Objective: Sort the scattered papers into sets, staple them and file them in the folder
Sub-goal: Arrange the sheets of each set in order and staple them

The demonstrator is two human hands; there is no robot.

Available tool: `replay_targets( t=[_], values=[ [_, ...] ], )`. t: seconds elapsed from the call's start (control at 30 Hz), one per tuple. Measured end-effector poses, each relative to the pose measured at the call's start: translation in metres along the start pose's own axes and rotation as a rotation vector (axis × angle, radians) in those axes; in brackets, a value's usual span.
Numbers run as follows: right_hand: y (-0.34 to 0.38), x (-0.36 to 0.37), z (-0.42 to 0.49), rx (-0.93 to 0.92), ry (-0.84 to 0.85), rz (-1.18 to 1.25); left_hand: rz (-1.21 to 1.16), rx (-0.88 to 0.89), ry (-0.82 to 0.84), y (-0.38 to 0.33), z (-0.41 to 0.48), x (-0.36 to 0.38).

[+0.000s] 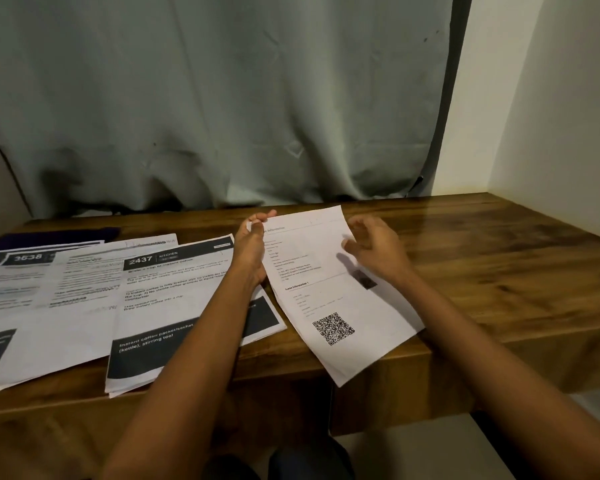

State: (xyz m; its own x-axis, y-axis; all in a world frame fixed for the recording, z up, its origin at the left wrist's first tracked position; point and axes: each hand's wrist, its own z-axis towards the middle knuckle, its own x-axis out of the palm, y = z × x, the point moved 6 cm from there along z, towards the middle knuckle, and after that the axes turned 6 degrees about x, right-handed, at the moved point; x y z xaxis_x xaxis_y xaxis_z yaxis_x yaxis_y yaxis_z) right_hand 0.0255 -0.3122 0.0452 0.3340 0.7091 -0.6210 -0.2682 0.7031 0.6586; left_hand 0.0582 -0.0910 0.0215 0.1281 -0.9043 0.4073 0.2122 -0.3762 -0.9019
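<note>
- Near the middle of the wooden table [499, 258], a single printed sheet [323, 271] lies slanted, its lower corner hanging past the front edge.
- It carries small lines of text and a QR code [333, 328] in its lower half.
- The left hand [252, 244] pinches the sheet's top left corner between thumb and fingertips, lifting that corner slightly.
- The right hand [374, 251] hovers over the sheet's right edge with fingers loosely curled and spread, gripping nothing; whether it touches the paper I cannot tell.
- Just left of the sheet, the other papers [66, 299] lie fanned and overlapping across the table's left side.
- The nearest of these is a page [174, 292] headed "2437 KITCHEN", with the left forearm crossing it.
- Behind the papers, at the far left, a dark flat folder [56, 234] lies partly covered by them.
- A grey-green curtain [222, 98] hangs behind the table, and a pale wall [551, 98] stands to the right.
</note>
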Motion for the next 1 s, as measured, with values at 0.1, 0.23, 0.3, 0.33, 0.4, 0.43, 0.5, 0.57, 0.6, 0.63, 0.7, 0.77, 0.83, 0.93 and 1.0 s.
replay_targets(
  t=[0.1, 0.23, 0.3, 0.33, 0.4, 0.43, 0.5, 0.57, 0.6, 0.63, 0.7, 0.77, 0.83, 0.93, 1.0],
  values=[
    [0.016, 0.016, -0.043, -0.124, 0.318, 0.103, -0.044, -0.004, -0.005, 0.004, 0.001, -0.003],
    [0.026, 0.029, -0.102, -0.189, 0.638, 0.066, -0.059, -0.011, -0.015, 0.006, 0.002, -0.004],
    [0.025, 0.032, -0.123, -0.279, 0.693, -0.088, -0.047, -0.014, -0.015, 0.006, 0.000, -0.005],
    [0.024, 0.033, -0.131, -0.325, 0.703, -0.177, -0.040, -0.016, -0.017, 0.006, 0.000, -0.005],
    [0.024, 0.032, -0.142, -0.436, 0.711, -0.305, -0.031, -0.029, -0.031, 0.008, -0.001, -0.006],
    [0.025, 0.031, -0.147, -0.490, 0.712, -0.325, -0.032, -0.035, -0.038, 0.008, -0.001, -0.007],
    [0.026, 0.029, -0.151, -0.553, 0.713, -0.314, -0.025, -0.042, -0.049, 0.009, -0.001, -0.008],
    [0.027, 0.027, -0.152, -0.569, 0.682, -0.275, -0.018, -0.045, -0.053, 0.010, 0.000, -0.010],
    [0.027, 0.026, -0.151, -0.572, 0.660, -0.240, -0.016, -0.046, -0.054, 0.010, 0.001, -0.010],
    [0.028, 0.024, -0.151, -0.572, 0.642, -0.193, -0.015, -0.049, -0.054, 0.010, 0.001, -0.011],
    [0.027, 0.020, -0.151, -0.564, 0.608, -0.093, -0.031, -0.056, -0.056, 0.011, 0.002, -0.011],
    [0.027, 0.017, -0.151, -0.560, 0.577, -0.036, -0.046, -0.063, -0.053, 0.010, 0.002, -0.012],
    [0.029, 0.016, -0.153, -0.575, 0.558, -0.031, -0.045, -0.067, -0.048, 0.010, 0.002, -0.011],
    [0.034, 0.020, -0.158, -0.641, 0.554, -0.122, -0.050, -0.074, -0.044, 0.011, 0.002, -0.010],
    [0.036, 0.022, -0.159, -0.664, 0.552, -0.149, -0.053, -0.076, -0.047, 0.010, 0.001, -0.010]
  ],
)
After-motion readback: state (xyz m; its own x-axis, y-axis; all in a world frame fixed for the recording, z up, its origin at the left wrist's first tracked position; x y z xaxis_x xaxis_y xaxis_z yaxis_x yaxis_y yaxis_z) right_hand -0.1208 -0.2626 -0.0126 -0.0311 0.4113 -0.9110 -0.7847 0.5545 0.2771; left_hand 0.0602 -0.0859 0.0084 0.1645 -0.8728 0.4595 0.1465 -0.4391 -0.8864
